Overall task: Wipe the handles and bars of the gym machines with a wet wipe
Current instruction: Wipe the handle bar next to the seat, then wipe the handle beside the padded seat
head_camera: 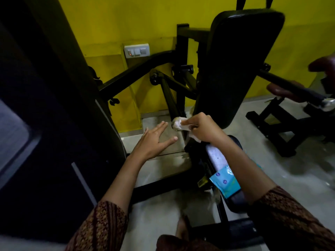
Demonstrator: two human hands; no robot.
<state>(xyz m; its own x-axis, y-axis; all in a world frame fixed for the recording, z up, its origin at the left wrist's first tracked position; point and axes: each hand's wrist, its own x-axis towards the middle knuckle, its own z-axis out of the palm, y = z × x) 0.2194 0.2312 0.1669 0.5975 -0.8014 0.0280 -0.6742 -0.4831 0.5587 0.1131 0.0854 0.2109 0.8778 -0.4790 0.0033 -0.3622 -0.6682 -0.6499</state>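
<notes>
**Wiping the tip of one handle, more of the machine left to do**

The right hand pinches the white wet wipe around the low end of a black handle bar in the middle of the frame. The left hand is just beside it, with fingers spread and holding nothing. A blue pack of wipes lies on the seat, lower down. I think the job is only partly done. The wipe is at this bar's tip, and I cannot tell if the rest of the bar is clean. The other handle at the right edge looks like it needs wiping too.
</notes>
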